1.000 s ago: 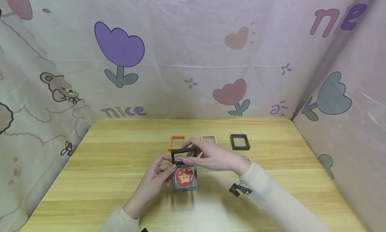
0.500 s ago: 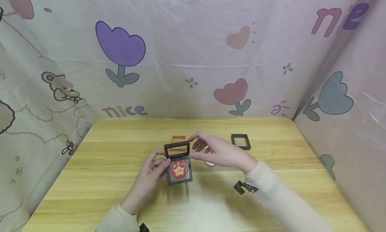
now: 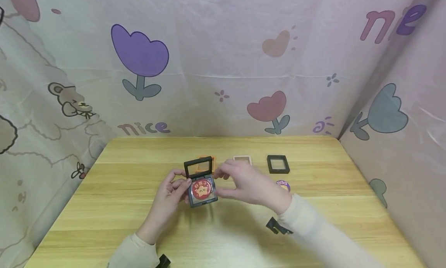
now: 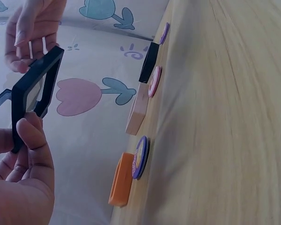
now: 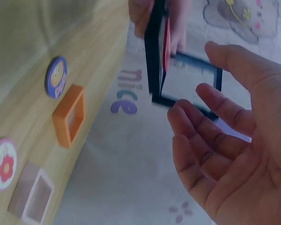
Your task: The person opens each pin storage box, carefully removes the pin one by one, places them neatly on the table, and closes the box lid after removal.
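A dark, square hinged display case (image 3: pixel 200 177) is held up above the table, its lid raised. Inside its lower half sits a round red badge (image 3: pixel 202 189) with a smiling star. My left hand (image 3: pixel 169 193) grips the case at its left edge near the hinge, thumb on the frame. At the case's right side is my right hand (image 3: pixel 249 184), fingers loosely bent. The right wrist view shows nothing in that hand's palm, with its fingertips (image 5: pixel 177 110) overlapping the lid frame.
Along the table's back lie an orange frame (image 5: pixel 62 123), a pale pink frame (image 4: pixel 137 108) and a black frame (image 3: pixel 278 171). In front of them are a blue-rimmed badge (image 4: pixel 140 158), a pink flower badge (image 5: pixel 3 163) and a purple badge (image 3: pixel 283 184). A printed curtain hangs behind.
My right hand has let go of the lid and dropped to the case's right side. My left hand has carried the case left and slightly up.
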A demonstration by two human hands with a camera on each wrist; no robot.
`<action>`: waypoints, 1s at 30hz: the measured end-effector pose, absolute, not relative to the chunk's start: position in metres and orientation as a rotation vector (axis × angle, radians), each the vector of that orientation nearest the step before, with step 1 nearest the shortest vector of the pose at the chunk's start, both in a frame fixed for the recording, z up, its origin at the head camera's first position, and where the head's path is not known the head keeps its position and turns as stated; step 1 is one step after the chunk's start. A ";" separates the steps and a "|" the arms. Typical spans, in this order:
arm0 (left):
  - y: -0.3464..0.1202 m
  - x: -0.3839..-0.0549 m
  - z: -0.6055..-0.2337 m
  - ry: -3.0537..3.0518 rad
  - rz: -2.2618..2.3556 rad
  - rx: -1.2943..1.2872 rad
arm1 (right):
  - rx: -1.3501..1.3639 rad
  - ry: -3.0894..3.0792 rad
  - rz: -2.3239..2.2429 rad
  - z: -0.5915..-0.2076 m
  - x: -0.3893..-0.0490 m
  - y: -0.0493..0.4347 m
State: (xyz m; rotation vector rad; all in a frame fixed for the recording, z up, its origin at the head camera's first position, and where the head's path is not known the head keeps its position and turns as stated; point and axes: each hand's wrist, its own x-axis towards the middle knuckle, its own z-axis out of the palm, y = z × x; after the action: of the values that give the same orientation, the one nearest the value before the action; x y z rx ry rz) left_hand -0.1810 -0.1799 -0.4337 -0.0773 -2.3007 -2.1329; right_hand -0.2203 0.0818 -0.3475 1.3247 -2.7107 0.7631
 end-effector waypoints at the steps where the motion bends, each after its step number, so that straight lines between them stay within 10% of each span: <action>1: -0.180 -0.181 -0.434 -2.302 -2.131 -0.068 | 1.348 -2.682 0.722 -0.349 -0.219 0.078; 30: -0.180 -0.181 -0.437 -2.225 -2.125 -0.154 | 1.321 -2.312 0.151 -0.368 -0.211 0.032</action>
State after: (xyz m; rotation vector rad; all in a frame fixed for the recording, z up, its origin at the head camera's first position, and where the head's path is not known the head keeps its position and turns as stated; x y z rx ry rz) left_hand -0.1813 -0.1798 -0.4367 -0.1538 -2.2255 -2.1247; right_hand -0.2111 0.0323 -0.3684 1.3212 -2.3120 0.1513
